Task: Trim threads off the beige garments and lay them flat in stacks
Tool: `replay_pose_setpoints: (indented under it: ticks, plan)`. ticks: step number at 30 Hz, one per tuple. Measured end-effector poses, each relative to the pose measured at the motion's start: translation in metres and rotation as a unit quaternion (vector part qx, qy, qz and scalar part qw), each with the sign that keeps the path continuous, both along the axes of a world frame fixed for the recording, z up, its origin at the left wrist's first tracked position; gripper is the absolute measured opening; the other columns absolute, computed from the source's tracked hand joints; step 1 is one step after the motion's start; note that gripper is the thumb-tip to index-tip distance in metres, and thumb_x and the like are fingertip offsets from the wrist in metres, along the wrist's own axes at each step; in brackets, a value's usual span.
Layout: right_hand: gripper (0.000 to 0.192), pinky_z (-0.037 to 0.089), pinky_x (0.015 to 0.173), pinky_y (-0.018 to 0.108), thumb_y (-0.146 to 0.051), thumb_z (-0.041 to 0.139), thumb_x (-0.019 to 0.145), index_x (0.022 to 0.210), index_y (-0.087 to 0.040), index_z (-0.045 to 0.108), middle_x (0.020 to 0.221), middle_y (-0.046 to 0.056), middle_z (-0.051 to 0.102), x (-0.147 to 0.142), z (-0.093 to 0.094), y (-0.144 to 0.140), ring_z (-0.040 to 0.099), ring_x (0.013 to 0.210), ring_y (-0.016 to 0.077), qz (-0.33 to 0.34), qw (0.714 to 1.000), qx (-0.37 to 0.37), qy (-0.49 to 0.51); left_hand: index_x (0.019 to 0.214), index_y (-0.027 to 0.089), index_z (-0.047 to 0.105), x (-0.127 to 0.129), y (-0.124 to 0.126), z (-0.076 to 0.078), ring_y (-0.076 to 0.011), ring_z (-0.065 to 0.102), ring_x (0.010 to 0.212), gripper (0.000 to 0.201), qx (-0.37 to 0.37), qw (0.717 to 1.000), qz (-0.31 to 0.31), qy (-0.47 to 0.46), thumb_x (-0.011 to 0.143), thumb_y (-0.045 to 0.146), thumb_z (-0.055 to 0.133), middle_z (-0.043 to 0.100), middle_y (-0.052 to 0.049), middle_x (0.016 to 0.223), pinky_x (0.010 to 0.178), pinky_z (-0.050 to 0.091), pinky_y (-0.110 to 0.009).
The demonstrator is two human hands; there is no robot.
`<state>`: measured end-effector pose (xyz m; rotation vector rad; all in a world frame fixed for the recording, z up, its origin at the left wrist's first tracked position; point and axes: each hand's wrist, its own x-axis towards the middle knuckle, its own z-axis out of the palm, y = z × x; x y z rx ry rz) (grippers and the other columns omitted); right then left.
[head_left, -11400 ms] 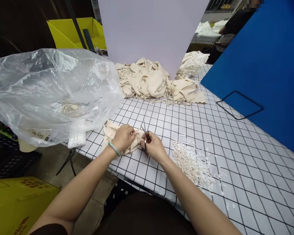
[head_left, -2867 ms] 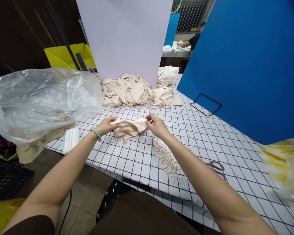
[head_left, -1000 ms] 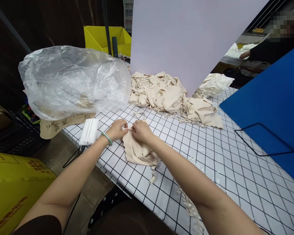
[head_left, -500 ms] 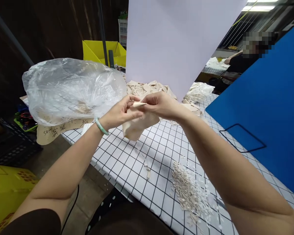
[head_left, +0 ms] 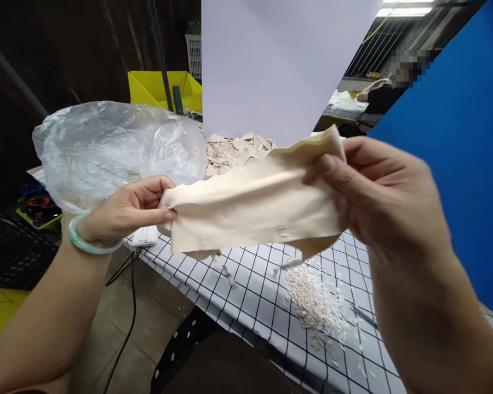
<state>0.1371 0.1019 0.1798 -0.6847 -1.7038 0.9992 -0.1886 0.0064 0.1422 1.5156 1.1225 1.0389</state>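
A beige piece of stretchy fabric (head_left: 250, 210) with a wavy upper edge is held out between my hands above the table. My left hand (head_left: 133, 210) pinches its left end between thumb and fingers, a pale green bangle (head_left: 86, 235) on the wrist. At the other end, my right hand (head_left: 388, 189) grips the raised corner, thumb in front. Thin strips hang below the fabric's lower edge. Behind it lies a heap of similar beige pieces (head_left: 236, 150). A scatter of tiny beige and white bits (head_left: 312, 303) covers the tabletop beneath my right hand.
The table has a white grid-patterned cloth (head_left: 254, 290). A big clear plastic bag (head_left: 119, 148) stands left, before a yellow bin (head_left: 164, 90). A white panel (head_left: 267, 65) and a blue board (head_left: 447, 142) rise behind and right. A cable (head_left: 131, 306) hangs left. Another person (head_left: 382, 98) is farther back.
My hands have moved apart, the right one toward me and rightward, the left one leftward. The fabric, bunched between my fingers before, is now spread out wide.
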Motion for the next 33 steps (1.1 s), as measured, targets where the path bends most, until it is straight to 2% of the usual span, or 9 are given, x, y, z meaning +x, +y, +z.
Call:
replay_pose_setpoints:
  ticks: [3, 6, 8, 10, 13, 18, 22, 26, 33]
  plan:
    - [0.021, 0.047, 0.045, 0.021, -0.039, 0.076, 0.080, 0.087, -0.020, 0.070, 0.078, 0.001, 0.067, -0.008, -0.039, 0.021, 0.059, 0.059, 0.0104, 0.024, 0.995, -0.098, -0.011, 0.095, 0.019, 0.059, -0.009, 0.015, -0.017, -0.0134, 0.064, 0.069, 0.025, -0.043, 0.999, 0.025, 0.007, 0.079, 0.028, 0.075, 0.067, 0.000, 0.084, 0.059, 0.056, -0.023]
    - [0.032, 0.053, 0.057, 0.028, -0.047, 0.066, 0.085, 0.099, -0.019, 0.066, 0.087, 0.005, 0.069, -0.022, -0.101, 0.058, 0.063, 0.068, 0.0147, -0.014, 0.986, -0.146, -0.084, 0.098, 0.018, 0.057, -0.012, 0.049, -0.060, -0.0185, 0.064, 0.083, 0.027, -0.035, 0.990, 0.096, 0.099, 0.079, 0.033, 0.071, 0.065, -0.003, 0.092, 0.071, 0.057, -0.032]
    - [0.030, 0.052, 0.061, 0.031, -0.044, 0.057, 0.087, 0.102, -0.019, 0.063, 0.084, 0.004, 0.068, -0.026, -0.146, 0.078, 0.062, 0.070, 0.0161, -0.093, 0.956, -0.125, -0.248, 0.103, 0.018, 0.057, -0.009, 0.066, -0.095, -0.0238, 0.061, 0.100, 0.029, 0.020, 0.953, 0.198, 0.230, 0.078, 0.028, 0.066, 0.063, -0.007, 0.104, 0.087, 0.053, -0.040]
    - [0.032, 0.050, 0.063, 0.034, -0.035, 0.064, 0.079, 0.106, -0.018, 0.061, 0.085, 0.005, 0.066, -0.021, -0.184, 0.086, 0.061, 0.069, 0.0188, -0.130, 0.934, -0.117, -0.313, 0.111, 0.017, 0.056, -0.003, 0.072, -0.127, -0.0292, 0.054, 0.114, 0.036, 0.048, 0.891, 0.268, 0.364, 0.077, 0.024, 0.064, 0.059, -0.011, 0.116, 0.100, 0.046, -0.047]
    - [0.032, 0.049, 0.069, 0.038, -0.030, 0.063, 0.077, 0.106, -0.019, 0.060, 0.093, 0.007, 0.064, -0.008, -0.219, 0.083, 0.060, 0.076, 0.0221, -0.137, 0.920, -0.091, -0.355, 0.118, 0.015, 0.054, 0.009, 0.062, -0.162, -0.0327, 0.051, 0.117, 0.044, 0.015, 0.851, 0.235, 0.469, 0.079, 0.032, 0.066, 0.057, -0.013, 0.119, 0.101, 0.044, -0.048]
    - [0.022, 0.047, 0.087, 0.044, -0.028, 0.055, 0.082, 0.102, -0.021, 0.060, 0.107, 0.010, 0.063, -0.009, -0.233, 0.071, 0.058, 0.098, 0.0278, -0.077, 0.919, -0.026, -0.385, 0.111, 0.017, 0.056, 0.022, 0.055, -0.183, -0.0291, 0.057, 0.106, 0.031, -0.010, 0.805, 0.213, 0.553, 0.081, 0.020, 0.058, 0.058, -0.012, 0.112, 0.085, 0.049, -0.039]
    - [0.025, 0.046, 0.092, 0.046, -0.028, 0.058, 0.082, 0.106, -0.022, 0.060, 0.115, 0.010, 0.063, -0.026, -0.232, 0.066, 0.056, 0.107, 0.0301, -0.004, 0.895, 0.082, -0.438, 0.091, 0.020, 0.057, 0.025, 0.062, -0.178, -0.0247, 0.060, 0.092, 0.010, -0.006, 0.780, 0.252, 0.573, 0.086, 0.016, 0.049, 0.058, -0.009, 0.100, 0.071, 0.047, -0.034]
    - [0.032, 0.044, 0.098, 0.048, -0.035, 0.061, 0.083, 0.113, -0.023, 0.059, 0.128, 0.010, 0.061, -0.032, -0.232, 0.060, 0.053, 0.117, 0.0318, 0.022, 0.861, 0.154, -0.484, 0.094, 0.019, 0.053, 0.021, 0.051, -0.172, -0.0219, 0.058, 0.087, 0.011, 0.031, 0.767, 0.326, 0.552, 0.085, 0.014, 0.048, 0.056, -0.008, 0.102, 0.068, 0.046, -0.032]
    - [0.040, 0.043, 0.098, 0.047, -0.043, 0.061, 0.084, 0.117, -0.021, 0.056, 0.128, 0.011, 0.061, -0.028, -0.232, 0.060, 0.053, 0.118, 0.0315, 0.035, 0.865, 0.159, -0.475, 0.092, 0.021, 0.051, 0.010, 0.021, -0.168, -0.0241, 0.059, 0.088, 0.011, -0.096, 0.770, 0.274, 0.568, 0.083, 0.014, 0.049, 0.058, -0.007, 0.100, 0.063, 0.044, -0.033]
